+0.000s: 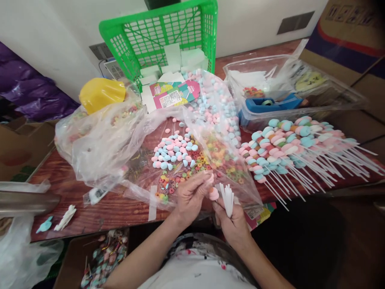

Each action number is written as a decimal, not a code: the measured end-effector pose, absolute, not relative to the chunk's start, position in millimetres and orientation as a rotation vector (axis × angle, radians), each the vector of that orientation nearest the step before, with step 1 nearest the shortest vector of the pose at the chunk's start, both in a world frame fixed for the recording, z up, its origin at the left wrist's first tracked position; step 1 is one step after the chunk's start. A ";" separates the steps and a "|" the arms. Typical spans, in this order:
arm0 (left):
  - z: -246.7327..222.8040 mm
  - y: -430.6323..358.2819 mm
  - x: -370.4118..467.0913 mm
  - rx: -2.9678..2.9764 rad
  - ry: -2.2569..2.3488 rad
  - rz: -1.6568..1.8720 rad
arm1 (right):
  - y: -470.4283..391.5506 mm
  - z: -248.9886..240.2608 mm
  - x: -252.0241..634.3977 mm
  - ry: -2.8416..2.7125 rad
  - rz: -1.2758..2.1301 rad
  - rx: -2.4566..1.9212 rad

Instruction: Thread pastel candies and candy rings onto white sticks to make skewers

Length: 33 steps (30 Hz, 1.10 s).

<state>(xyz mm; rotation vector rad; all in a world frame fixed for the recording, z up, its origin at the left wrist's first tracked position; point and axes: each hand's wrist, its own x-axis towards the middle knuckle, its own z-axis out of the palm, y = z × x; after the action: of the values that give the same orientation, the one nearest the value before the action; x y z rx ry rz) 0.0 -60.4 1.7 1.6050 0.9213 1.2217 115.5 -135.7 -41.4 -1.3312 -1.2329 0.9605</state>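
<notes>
My left hand is closed in a pinch on a pink marshmallow, just above the other hand. My right hand is wrapped round a bundle of white sticks that fan upward. By its thumb, at the right hand's fingertips, a pink and orange candy piece sits, seemingly on a stick whose lower part is hidden. Beyond both hands, loose pink and blue marshmallows lie in a heap on clear plastic. Small coloured rings are scattered in front of that heap.
Finished-looking candy skewers are piled at right, sticks toward me. Behind them stands a clear tub with a blue tape dispenser. A green basket is at the back, plastic bags at left. Below the table edge sits a box of candies.
</notes>
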 end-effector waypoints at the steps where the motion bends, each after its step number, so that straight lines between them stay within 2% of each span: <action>1: 2.0 -64.6 2.3 1.661 0.879 1.186 | -135.7 -41.1 115.3 -1.188 1.014 -1.316; 4: 1.4 -67.1 4.6 1.725 0.796 1.088 | -133.0 -36.1 123.3 -1.066 1.091 -1.307; 9: -3.4 -34.8 -0.4 1.846 1.044 1.042 | -125.9 -25.1 159.2 -0.925 0.810 -1.400; 13: -7.0 -19.0 7.1 2.423 1.131 0.579 | -126.1 -31.1 173.6 -1.128 0.614 -1.550; 16: -9.8 -24.0 14.4 2.599 1.208 0.463 | -127.9 -37.6 173.7 -1.282 0.504 -1.586; 21: -13.4 -30.0 9.7 2.441 1.100 0.616 | -130.5 -36.3 174.0 -1.376 0.514 -1.552; 28: -2.2 -27.9 -14.4 1.269 1.036 1.074 | -132.8 -27.5 167.9 -1.490 0.539 -1.441; 33: 10.5 -34.0 -29.2 1.415 0.990 1.179 | -132.7 -23.4 157.7 -1.606 0.608 -1.331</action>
<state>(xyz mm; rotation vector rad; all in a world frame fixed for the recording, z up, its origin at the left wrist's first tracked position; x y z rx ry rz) -29.2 -34.0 10.5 1.4146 0.9898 1.1789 157.7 -132.7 -23.4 -1.3305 -1.6058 0.6078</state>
